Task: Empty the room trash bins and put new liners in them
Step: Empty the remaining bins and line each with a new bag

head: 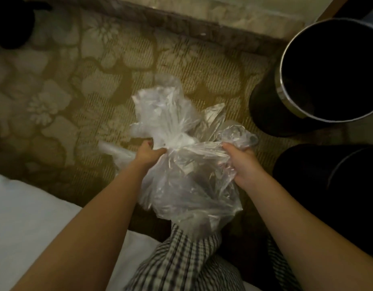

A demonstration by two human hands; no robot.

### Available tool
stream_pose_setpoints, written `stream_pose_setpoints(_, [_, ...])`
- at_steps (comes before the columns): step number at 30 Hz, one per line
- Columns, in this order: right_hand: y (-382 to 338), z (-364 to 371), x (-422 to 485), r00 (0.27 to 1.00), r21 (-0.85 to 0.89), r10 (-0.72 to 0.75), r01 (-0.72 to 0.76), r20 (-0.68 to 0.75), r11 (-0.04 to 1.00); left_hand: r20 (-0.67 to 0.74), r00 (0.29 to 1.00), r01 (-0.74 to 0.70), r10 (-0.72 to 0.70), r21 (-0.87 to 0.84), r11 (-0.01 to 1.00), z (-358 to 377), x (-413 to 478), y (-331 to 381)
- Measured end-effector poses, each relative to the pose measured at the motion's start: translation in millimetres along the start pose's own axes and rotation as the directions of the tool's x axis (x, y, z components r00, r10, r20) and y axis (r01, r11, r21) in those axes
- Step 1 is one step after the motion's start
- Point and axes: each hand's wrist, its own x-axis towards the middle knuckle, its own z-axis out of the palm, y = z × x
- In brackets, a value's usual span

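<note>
While my left hand [150,154] and right hand [243,164] both clutch bunched folds of the thin clear bag [187,192] above the carpet [97,80], just left of the dark bin [265,114], I judge that tugging them apart could rip the plastic and spill rubbish.

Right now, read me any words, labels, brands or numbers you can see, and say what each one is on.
None: no readable text.
The clear plastic bag, gripped by the left hand and right hand, shows no print.
The open bin and the second bin show no label.
The carpet bears only a floral pattern.
</note>
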Motion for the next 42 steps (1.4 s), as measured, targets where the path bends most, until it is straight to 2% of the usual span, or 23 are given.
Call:
stream_pose_setpoints(2, [-15,-1,-16,1.000,0.047,-0.017,0.017,0.010,0.999,0.048,0.999,-0.014,0.018,-0.087,0.996,-5,-21,12])
stream_pose_setpoints(4, [-33,-3,-34,0.999,0.096,-0.046,0.044,0.015,0.994,0.162,0.986,0.005,0.024,-0.180,0.984,-12,-46,25])
stream_pose_setpoints(6, [-52,-8,-59,0.995,0.145,-0.090,0.083,0.039,0.986,0.265,0.964,0.061,0.009,-0.252,0.966,-21,-73,33])
stream_pose_setpoints(9, [-78,-20,-100,0.985,0.248,-0.145,0.117,0.098,0.962,0.388,0.922,0.203,-0.023,-0.431,0.879,-37,-111,42])
stream_pose_setpoints(11, [-96,-30,-130,0.976,0.290,-0.183,0.143,0.116,0.946,0.419,0.908,0.205,0.004,-0.453,0.867,-46,-135,49])
stream_pose_setpoints(15, [-121,-58,-187,0.945,0.307,-0.292,0.237,0.146,0.922,0.392,0.903,0.062,0.177,-0.527,0.848,-56,-190,65])
stream_pose_setpoints(18, [-126,-85,-236,0.934,0.311,-0.321,0.261,0.160,0.914,0.373,0.857,-0.075,0.356,-0.592,0.802,-54,-239,73])
stream_pose_setpoints(21, [-123,-110,-280,0.925,0.319,-0.347,0.286,0.153,0.903,0.386,0.803,-0.160,0.453,-0.593,0.789,-40,-284,67])
stream_pose_setpoints(28, [-89,-163,-344,0.901,0.294,-0.403,0.346,0.161,0.891,0.449,0.709,-0.153,0.544,-0.655,0.740,2,-353,37])
stream_pose_setpoints(32, [-68,-189,-376,0.880,0.321,-0.442,0.372,0.176,0.871,0.439,0.620,-0.145,0.650,-0.750,0.646,11,-391,35])
stream_pose_setpoints(34, [-61,-201,-389,0.876,0.332,-0.453,0.383,0.164,0.862,0.397,0.602,-0.149,0.693,-0.797,0.586,14,-406,30])
stream_pose_setpoints(36, [-56,-213,-398,0.869,0.337,-0.478,0.416,0.126,0.845,0.321,0.624,-0.154,0.712,-0.843,0.515,14,-418,22])
stream_pose_setpoints(38, [-52,-222,-401,0.865,0.326,-0.495,0.447,0.080,0.833,0.242,0.681,-0.175,0.691,-0.863,0.475,10,-424,11])
stream_pose_setpoints(42, [-40,-228,-400,0.863,0.371,-0.504,0.479,-0.033,0.796,0.106,0.749,-0.279,0.654,-0.845,0.456,-12,-434,-18])
